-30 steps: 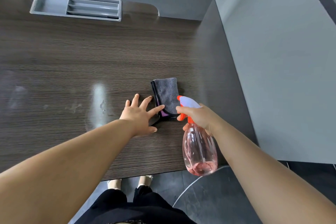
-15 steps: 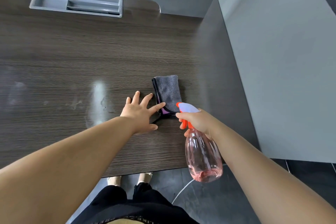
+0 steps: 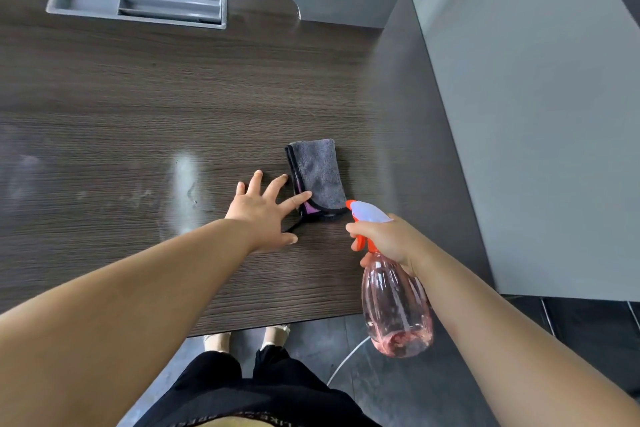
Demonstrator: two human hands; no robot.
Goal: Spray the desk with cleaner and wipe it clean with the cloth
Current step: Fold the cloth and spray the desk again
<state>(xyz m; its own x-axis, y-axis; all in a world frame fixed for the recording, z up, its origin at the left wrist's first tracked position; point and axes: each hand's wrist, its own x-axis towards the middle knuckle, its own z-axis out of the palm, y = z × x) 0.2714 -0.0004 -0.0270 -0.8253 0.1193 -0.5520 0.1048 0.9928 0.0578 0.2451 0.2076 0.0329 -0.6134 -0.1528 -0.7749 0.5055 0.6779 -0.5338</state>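
The dark worktop [image 3: 138, 114] shows shiny smears at its left, so I judge that spraying is done. Within the last second the spray bottle [image 3: 394, 305], holding only a little pink liquid at its bottom, has drawn back toward the near edge, gripped by the right hand [image 3: 384, 239]. The folded grey cloth [image 3: 318, 173] lies just beyond; the left hand [image 3: 259, 215], fingers spread wide, touches its edge.
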